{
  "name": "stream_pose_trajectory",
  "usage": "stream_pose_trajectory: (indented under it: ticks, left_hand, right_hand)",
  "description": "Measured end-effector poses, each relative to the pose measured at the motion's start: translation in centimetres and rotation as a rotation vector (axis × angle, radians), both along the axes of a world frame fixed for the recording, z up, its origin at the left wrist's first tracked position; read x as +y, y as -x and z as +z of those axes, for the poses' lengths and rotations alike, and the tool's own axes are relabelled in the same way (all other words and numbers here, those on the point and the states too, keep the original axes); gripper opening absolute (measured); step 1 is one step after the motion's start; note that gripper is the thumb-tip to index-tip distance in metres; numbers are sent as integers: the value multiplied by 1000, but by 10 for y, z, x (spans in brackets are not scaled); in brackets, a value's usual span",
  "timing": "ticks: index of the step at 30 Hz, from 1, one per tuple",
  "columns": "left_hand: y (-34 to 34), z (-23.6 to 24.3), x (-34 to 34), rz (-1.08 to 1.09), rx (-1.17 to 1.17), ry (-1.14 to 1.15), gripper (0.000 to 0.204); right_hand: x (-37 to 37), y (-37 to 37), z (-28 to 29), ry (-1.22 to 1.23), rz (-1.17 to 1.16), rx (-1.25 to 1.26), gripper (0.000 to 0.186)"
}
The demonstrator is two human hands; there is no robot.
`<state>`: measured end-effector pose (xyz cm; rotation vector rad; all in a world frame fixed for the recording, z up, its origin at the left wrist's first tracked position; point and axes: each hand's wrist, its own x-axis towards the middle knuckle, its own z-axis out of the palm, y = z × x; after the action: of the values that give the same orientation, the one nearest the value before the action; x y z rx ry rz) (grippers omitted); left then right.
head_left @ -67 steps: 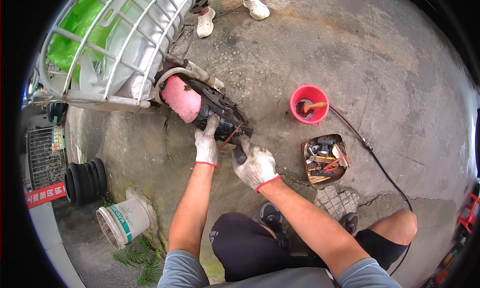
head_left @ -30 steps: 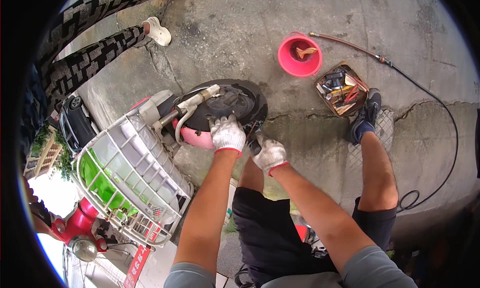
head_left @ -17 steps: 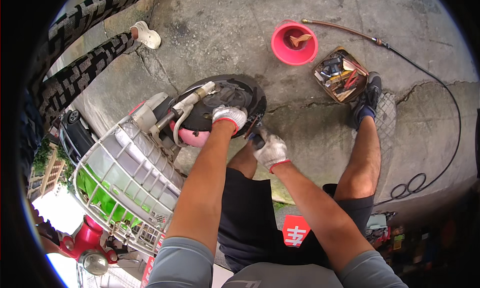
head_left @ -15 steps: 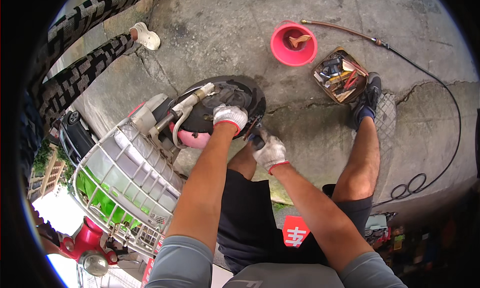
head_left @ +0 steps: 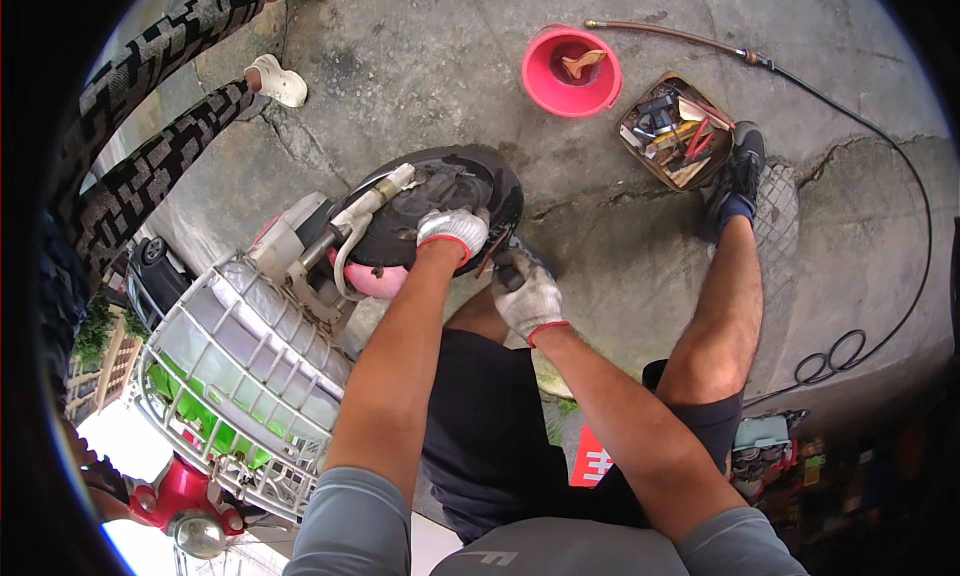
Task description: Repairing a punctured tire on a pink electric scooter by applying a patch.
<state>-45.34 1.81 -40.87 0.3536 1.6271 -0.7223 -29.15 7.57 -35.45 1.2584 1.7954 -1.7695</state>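
Note:
The small wheel of a pink and white scooter lies on its side, its black tyre [head_left: 503,181] facing up. My left hand [head_left: 453,228], in a white knitted glove with a red cuff, is closed at the tyre's near part; its fingertips are partly hidden. Just right of it, my gloved right hand [head_left: 530,294] is closed around a dark-handled tool [head_left: 508,274]. A thin rusty metal bar [head_left: 490,256] slants between that hand and the tyre's edge; whether it belongs to the tool I cannot tell.
A red bucket [head_left: 540,88] holding a tan piece and a metal tray [head_left: 683,183] of hand tools stand beyond. An air hose [head_left: 900,166] curves along the right. The scooter's white wire basket [head_left: 225,306] is at left. A bystander's pale shoe [head_left: 282,82] is at upper left.
The whole view has shifted slightly. My right hand has moved a little with the dark-handled tool, staying beside the tyre. My left hand keeps its place on the wheel.

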Motion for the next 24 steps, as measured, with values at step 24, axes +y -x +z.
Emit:
stream_pose_trajectory:
  ticks: [24]
  left_hand:
    - [-3, 10, 9, 112, 120, 48, 55]
  right_hand:
    - [-31, -5, -29, 334, -308, -177, 18]
